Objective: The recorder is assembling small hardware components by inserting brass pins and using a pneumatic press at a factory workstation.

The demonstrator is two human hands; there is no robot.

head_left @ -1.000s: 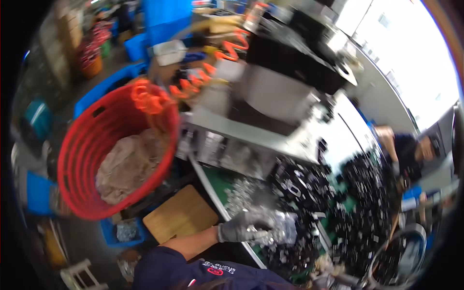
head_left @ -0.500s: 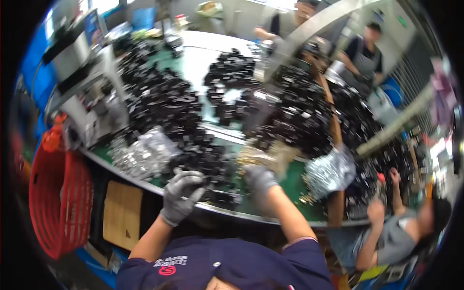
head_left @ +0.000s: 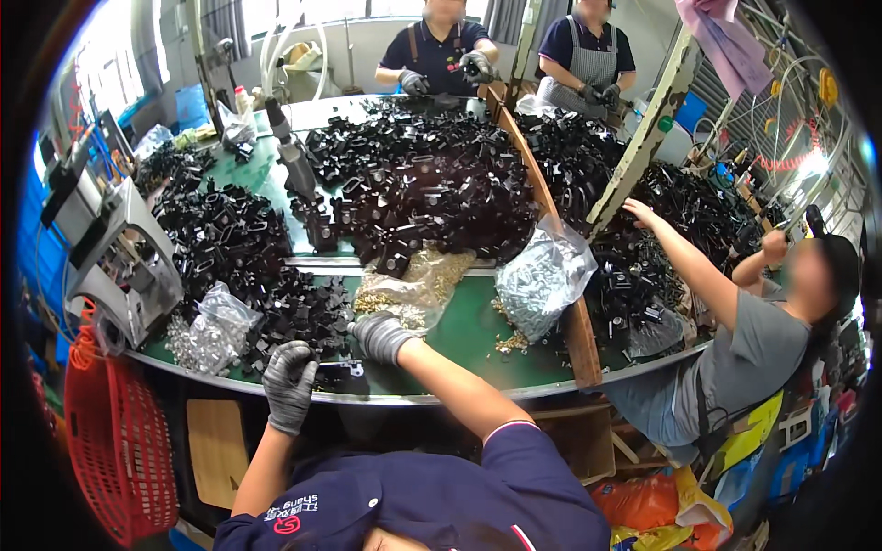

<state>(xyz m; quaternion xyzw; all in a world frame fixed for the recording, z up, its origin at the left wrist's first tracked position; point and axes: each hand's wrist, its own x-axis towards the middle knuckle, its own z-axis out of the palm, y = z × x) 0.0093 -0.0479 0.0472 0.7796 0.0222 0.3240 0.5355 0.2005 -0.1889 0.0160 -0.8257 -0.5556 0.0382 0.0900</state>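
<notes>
My left hand [head_left: 290, 387], in a grey glove, is at the table's near edge with curled fingers; what they hold, if anything, is hidden. Just right of its fingertips lies a small silvery metal piece [head_left: 347, 367]. My right hand [head_left: 381, 336], also gloved, reaches leftward to the edge of the near pile of black parts [head_left: 303, 310]. Its fingers are drawn together, and I cannot make out what is in them. Directly behind it lies an open clear bag of small brass-coloured pieces [head_left: 404, 292].
Left of the pile sits a clear bag of silvery parts [head_left: 219, 326]; at right, a bag of silvery screws [head_left: 542, 280] leans by a wooden divider [head_left: 579, 340]. A power driver [head_left: 296, 165] hangs over the table. A red basket [head_left: 115, 432] stands at left. Co-workers [head_left: 763, 340] surround the table.
My right hand has moved left, from the bag of brass-coloured pieces to the black parts. My left hand's fingers have curled in closer. The whole view has shifted and become sharper.
</notes>
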